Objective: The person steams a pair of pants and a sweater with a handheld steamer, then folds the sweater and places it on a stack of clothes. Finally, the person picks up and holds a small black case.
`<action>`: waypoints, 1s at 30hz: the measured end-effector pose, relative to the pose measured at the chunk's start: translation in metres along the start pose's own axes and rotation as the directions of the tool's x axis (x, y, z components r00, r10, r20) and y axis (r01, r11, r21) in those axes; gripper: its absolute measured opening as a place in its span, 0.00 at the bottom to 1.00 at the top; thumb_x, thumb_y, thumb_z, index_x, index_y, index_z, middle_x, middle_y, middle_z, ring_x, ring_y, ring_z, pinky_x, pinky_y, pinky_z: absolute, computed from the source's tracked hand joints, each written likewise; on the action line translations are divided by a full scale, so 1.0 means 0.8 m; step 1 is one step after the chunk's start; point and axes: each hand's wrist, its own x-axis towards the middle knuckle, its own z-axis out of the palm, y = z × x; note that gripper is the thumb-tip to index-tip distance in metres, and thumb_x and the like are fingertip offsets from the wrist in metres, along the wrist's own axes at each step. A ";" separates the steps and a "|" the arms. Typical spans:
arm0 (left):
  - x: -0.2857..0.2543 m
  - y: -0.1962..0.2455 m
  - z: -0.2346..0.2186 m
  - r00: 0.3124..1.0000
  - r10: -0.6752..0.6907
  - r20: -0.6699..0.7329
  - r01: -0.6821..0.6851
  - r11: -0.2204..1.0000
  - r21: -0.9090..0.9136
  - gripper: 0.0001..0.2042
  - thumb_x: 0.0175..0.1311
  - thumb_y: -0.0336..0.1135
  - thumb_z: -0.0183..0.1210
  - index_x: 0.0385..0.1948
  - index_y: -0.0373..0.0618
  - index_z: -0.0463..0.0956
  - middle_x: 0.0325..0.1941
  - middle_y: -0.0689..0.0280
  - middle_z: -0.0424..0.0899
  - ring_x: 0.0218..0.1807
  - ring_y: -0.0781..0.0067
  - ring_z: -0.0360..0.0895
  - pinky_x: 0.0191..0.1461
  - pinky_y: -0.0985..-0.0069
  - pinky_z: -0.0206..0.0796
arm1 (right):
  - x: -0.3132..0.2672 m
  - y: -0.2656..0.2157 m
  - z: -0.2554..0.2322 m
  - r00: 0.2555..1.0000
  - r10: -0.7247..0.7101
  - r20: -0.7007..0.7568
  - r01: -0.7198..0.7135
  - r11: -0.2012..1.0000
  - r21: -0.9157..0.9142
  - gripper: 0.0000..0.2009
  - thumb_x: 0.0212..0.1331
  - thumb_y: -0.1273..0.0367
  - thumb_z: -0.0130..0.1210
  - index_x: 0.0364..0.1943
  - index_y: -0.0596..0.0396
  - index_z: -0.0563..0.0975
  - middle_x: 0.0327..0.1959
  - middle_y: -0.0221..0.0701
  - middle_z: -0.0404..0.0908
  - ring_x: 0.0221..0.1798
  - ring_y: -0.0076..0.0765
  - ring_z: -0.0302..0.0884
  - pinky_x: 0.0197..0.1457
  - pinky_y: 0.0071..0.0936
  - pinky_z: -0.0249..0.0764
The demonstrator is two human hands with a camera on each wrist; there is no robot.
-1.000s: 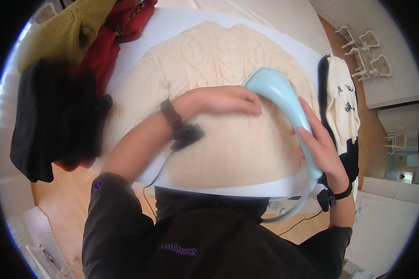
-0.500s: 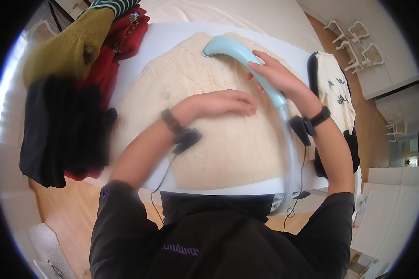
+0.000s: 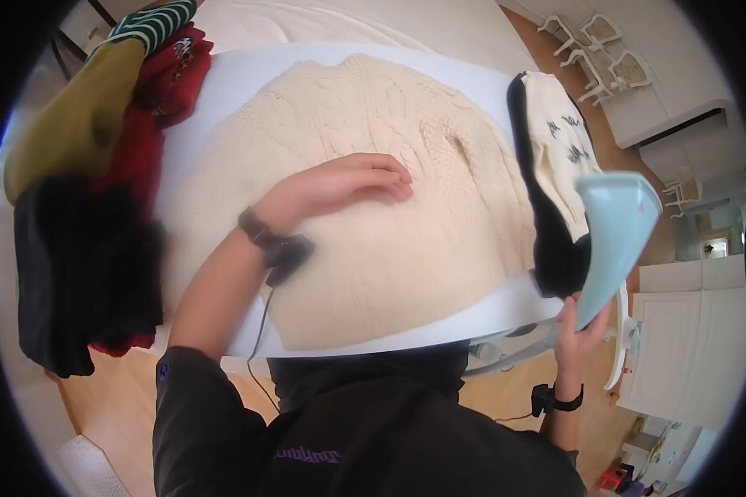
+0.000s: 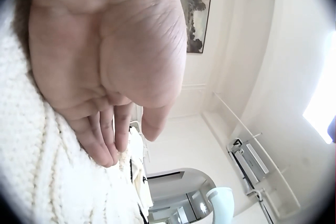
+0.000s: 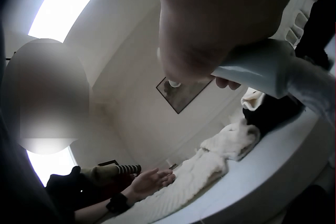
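A cream cable-knit sweater (image 3: 373, 265) lies spread on the white board (image 3: 249, 62). My left hand (image 3: 340, 190) rests on or just above its middle, fingers loosely extended; in the left wrist view the left hand (image 4: 105, 66) has its palm turned from the knit (image 4: 47, 166) and holds nothing. Beyond the board's right edge, my right hand (image 3: 584, 331) grips the handle of a light blue steamer (image 3: 617, 232), whose wide head points up. The right wrist view shows the steamer's handle (image 5: 257, 69) in the right hand (image 5: 210, 40).
Olive, red and black garments (image 3: 91, 265) are heaped at the left. Folded cream and black clothes (image 3: 555, 141) lie along the board's right side. A hose (image 3: 514, 358) runs below the front edge. White chairs (image 3: 593, 54) stand at the far right.
The right hand has carried the steamer from over the sweater's upper part to beyond the board's right edge, tilting its head up. My left hand stays in nearly the same place on the sweater.
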 end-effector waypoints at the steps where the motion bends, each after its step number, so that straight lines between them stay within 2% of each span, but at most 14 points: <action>1: 0.000 0.000 0.000 1.000 0.011 0.002 -0.011 1.000 0.020 0.14 0.85 0.36 0.51 0.58 0.35 0.78 0.56 0.57 0.85 0.61 0.70 0.83 0.68 0.73 0.76 | -0.013 0.030 -0.015 1.000 0.006 -0.005 -0.006 1.000 -0.010 0.17 0.71 0.73 0.62 0.58 0.62 0.71 0.38 0.32 0.78 0.32 0.23 0.77 0.38 0.23 0.76; 3: 0.000 -0.004 -0.004 1.000 0.015 0.011 -0.015 1.000 -0.004 0.14 0.85 0.36 0.51 0.58 0.36 0.78 0.56 0.57 0.85 0.61 0.70 0.83 0.67 0.74 0.76 | -0.038 0.090 -0.048 0.970 -0.021 -0.241 -0.013 0.990 -0.139 0.14 0.75 0.71 0.59 0.57 0.63 0.71 0.39 0.33 0.78 0.34 0.25 0.78 0.41 0.26 0.76; 4: 0.001 -0.006 -0.005 1.000 0.021 0.009 -0.020 1.000 -0.021 0.14 0.85 0.36 0.50 0.58 0.36 0.78 0.56 0.57 0.85 0.61 0.71 0.83 0.67 0.74 0.76 | -0.046 0.116 -0.063 0.969 -0.016 -0.247 -0.021 0.989 -0.146 0.14 0.75 0.71 0.59 0.57 0.63 0.71 0.39 0.33 0.78 0.34 0.25 0.78 0.41 0.26 0.76; 6: 0.000 -0.003 -0.002 1.000 0.016 0.009 -0.016 1.000 -0.017 0.13 0.85 0.36 0.50 0.57 0.36 0.78 0.56 0.57 0.85 0.61 0.71 0.83 0.67 0.75 0.76 | -0.059 0.176 -0.093 0.894 0.009 -0.448 -0.082 0.986 -0.145 0.14 0.78 0.66 0.55 0.56 0.62 0.72 0.39 0.34 0.77 0.38 0.29 0.78 0.47 0.31 0.77; 7: -0.002 -0.002 -0.002 1.000 0.015 -0.003 -0.015 1.000 -0.011 0.13 0.86 0.35 0.50 0.57 0.37 0.78 0.55 0.57 0.86 0.60 0.71 0.84 0.67 0.75 0.76 | -0.069 0.237 -0.126 0.863 0.023 -0.505 -0.152 0.964 -0.216 0.18 0.80 0.61 0.54 0.57 0.65 0.73 0.42 0.41 0.82 0.45 0.43 0.82 0.55 0.39 0.78; 8: -0.002 -0.001 -0.001 1.000 0.011 -0.005 -0.011 1.000 -0.007 0.13 0.86 0.35 0.50 0.57 0.37 0.78 0.55 0.57 0.86 0.60 0.71 0.84 0.67 0.75 0.76 | -0.066 0.251 -0.133 0.863 0.028 -0.505 -0.156 0.965 -0.212 0.18 0.80 0.61 0.54 0.57 0.65 0.73 0.42 0.41 0.82 0.45 0.43 0.82 0.55 0.39 0.78; 10: -0.003 -0.003 -0.002 1.000 0.024 -0.002 -0.024 1.000 -0.014 0.13 0.86 0.36 0.50 0.57 0.37 0.78 0.56 0.57 0.86 0.60 0.71 0.83 0.67 0.75 0.76 | -0.058 0.268 -0.135 0.674 -0.068 -0.736 -0.320 0.870 -0.374 0.24 0.80 0.58 0.55 0.60 0.70 0.72 0.50 0.53 0.84 0.52 0.58 0.83 0.59 0.46 0.78; 13: -0.003 -0.005 -0.003 0.999 0.029 -0.014 -0.029 1.000 0.006 0.13 0.86 0.36 0.50 0.57 0.37 0.78 0.56 0.57 0.86 0.61 0.71 0.83 0.67 0.75 0.76 | -0.051 0.290 -0.155 0.597 0.058 -0.800 -0.442 0.856 -0.268 0.29 0.79 0.55 0.57 0.62 0.74 0.71 0.57 0.61 0.82 0.58 0.67 0.82 0.63 0.50 0.76; 16: -0.003 -0.004 -0.002 1.000 0.024 -0.017 -0.024 1.000 0.002 0.13 0.85 0.36 0.51 0.57 0.37 0.78 0.56 0.57 0.85 0.61 0.71 0.83 0.67 0.74 0.76 | -0.049 0.331 -0.171 0.576 -0.001 -0.818 -0.416 0.860 -0.294 0.29 0.79 0.54 0.57 0.59 0.76 0.73 0.57 0.62 0.82 0.57 0.67 0.82 0.61 0.52 0.77; 20: -0.002 -0.005 -0.003 1.000 0.008 -0.021 -0.008 1.000 0.016 0.13 0.85 0.36 0.51 0.57 0.37 0.78 0.56 0.57 0.85 0.61 0.70 0.83 0.68 0.74 0.76 | -0.041 0.351 -0.171 0.571 -0.058 -0.819 -0.424 0.833 -0.355 0.30 0.78 0.53 0.58 0.59 0.76 0.72 0.56 0.64 0.81 0.55 0.68 0.82 0.60 0.53 0.78; 23: -0.002 -0.006 -0.003 1.000 0.021 -0.019 -0.021 1.000 0.002 0.13 0.85 0.36 0.51 0.57 0.37 0.78 0.56 0.57 0.85 0.61 0.71 0.83 0.68 0.74 0.76 | -0.030 0.368 -0.179 0.640 0.017 -0.768 -0.475 0.794 -0.378 0.36 0.77 0.50 0.58 0.67 0.75 0.65 0.60 0.66 0.80 0.60 0.73 0.80 0.63 0.54 0.77; 26: 0.000 -0.007 -0.002 1.000 0.018 -0.018 -0.018 1.000 0.008 0.13 0.85 0.36 0.51 0.57 0.37 0.78 0.56 0.57 0.85 0.61 0.71 0.83 0.67 0.74 0.76 | -0.015 0.367 -0.180 0.549 -0.078 -0.832 -0.493 0.774 -0.398 0.37 0.75 0.49 0.59 0.66 0.75 0.66 0.61 0.66 0.79 0.61 0.75 0.79 0.64 0.55 0.77; 28: -0.001 -0.008 -0.003 1.000 0.027 -0.015 -0.027 1.000 0.002 0.13 0.85 0.36 0.51 0.57 0.37 0.78 0.56 0.57 0.85 0.61 0.70 0.83 0.67 0.74 0.76 | -0.002 0.343 -0.189 0.403 0.162 -0.901 -0.724 0.658 -0.205 0.37 0.74 0.49 0.60 0.65 0.75 0.66 0.63 0.68 0.78 0.62 0.75 0.79 0.64 0.57 0.77; 30: -0.002 -0.007 -0.004 1.000 0.025 -0.014 -0.025 1.000 0.012 0.13 0.85 0.36 0.51 0.57 0.37 0.78 0.56 0.57 0.85 0.61 0.70 0.83 0.67 0.74 0.76 | -0.001 0.346 -0.190 0.448 0.082 -0.890 -0.686 0.670 -0.283 0.38 0.73 0.48 0.61 0.63 0.75 0.67 0.58 0.67 0.80 0.59 0.75 0.81 0.62 0.58 0.79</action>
